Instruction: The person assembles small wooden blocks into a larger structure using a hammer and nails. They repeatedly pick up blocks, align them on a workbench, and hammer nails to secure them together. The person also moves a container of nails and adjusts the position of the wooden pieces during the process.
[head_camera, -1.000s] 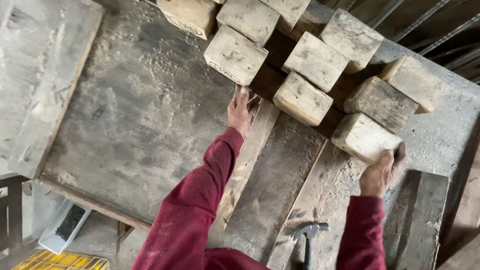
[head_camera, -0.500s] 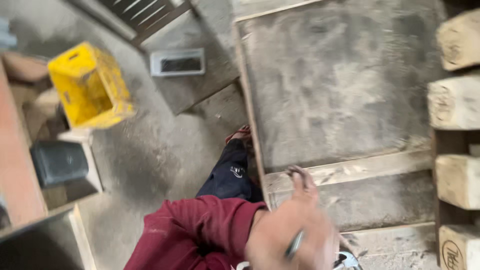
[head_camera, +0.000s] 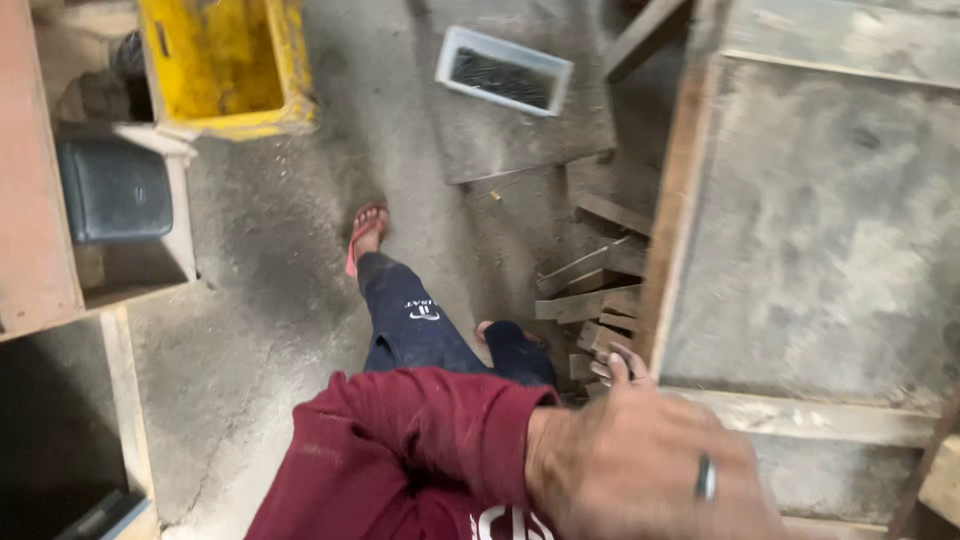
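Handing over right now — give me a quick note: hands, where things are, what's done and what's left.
One hand, ring on a finger, is raised close to the camera, open and holding nothing; which hand it is I cannot tell. The other is out of view.
It hangs by the near edge of the grey board in its wooden frame.
Wood offcuts lie on the floor beside the frame. Further off: a white tray and a yellow crate.
Done: nothing these views confirm.
Left: nothing is in hand; no tool shows.
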